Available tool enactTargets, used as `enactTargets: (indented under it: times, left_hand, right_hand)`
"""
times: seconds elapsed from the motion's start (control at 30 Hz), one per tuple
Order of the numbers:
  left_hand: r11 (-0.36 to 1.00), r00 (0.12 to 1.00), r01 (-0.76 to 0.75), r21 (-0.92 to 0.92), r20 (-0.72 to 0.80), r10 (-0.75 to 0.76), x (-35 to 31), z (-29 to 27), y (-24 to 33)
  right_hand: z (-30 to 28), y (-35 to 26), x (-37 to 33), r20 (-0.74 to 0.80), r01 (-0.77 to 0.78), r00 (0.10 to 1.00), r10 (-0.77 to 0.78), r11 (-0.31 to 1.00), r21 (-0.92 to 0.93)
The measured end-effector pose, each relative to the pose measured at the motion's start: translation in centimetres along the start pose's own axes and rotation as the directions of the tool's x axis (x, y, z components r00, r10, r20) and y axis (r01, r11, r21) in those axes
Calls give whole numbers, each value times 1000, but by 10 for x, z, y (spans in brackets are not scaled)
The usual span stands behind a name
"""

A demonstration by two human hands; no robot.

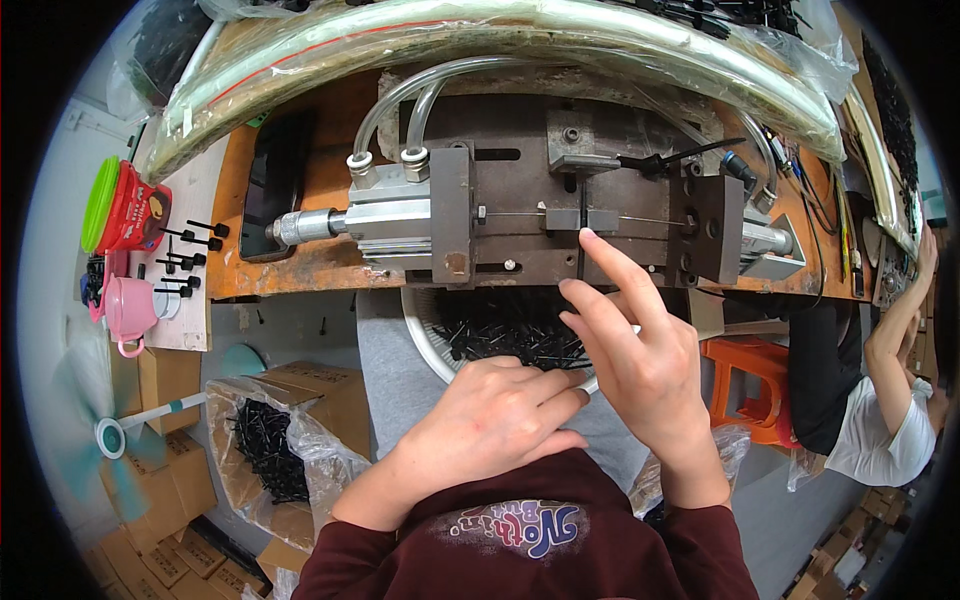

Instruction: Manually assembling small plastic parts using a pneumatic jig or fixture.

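My right hand reaches up to a dark metal fixture. Its index finger is stretched out, the tip at the small clamping blocks, and the other fingers are loosely bent and apart. A thin black rod runs between the blocks, close to that fingertip. Lower down, my left hand lies over the near side of a white basket full of small black stemmed parts. Its fingers are curled close together. Whatever they may hold is hidden.
Air cylinders with clear hoses flank the fixture. A phone lies left on the wooden bench; a pink cup stands farther left. Below are a bag of black parts and a fan. Another person sits right, near an orange stool.
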State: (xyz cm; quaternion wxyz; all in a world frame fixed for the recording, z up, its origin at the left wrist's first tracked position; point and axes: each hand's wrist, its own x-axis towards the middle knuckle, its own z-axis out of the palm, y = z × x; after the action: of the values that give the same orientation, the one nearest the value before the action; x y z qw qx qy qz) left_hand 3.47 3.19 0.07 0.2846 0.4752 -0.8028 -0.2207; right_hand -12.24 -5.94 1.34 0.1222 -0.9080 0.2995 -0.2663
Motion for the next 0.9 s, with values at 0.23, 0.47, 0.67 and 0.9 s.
enactTargets:
  times: [0.23,0.47,0.67,0.9]
  left_hand:
    - [996,996,-81,-30,31,81,5,8,-1]
    - [997,997,-79,-23,7,79,-4,11,-3]
    - [995,994,-97,-20,-45,96,-12,11,-1]
    - [996,961,-62,-62,-272,43,-8,-4,4]
  right_hand:
    - [-13,-12,17,80,18,997,-3,983,-185]
    - [-34,0,31,104,70,993,-62,995,-69]
    - [-52,51,83,-47,109,981,-187,741,-662]
    - [-61,40,88,-100,139,970,-222,843,-520]
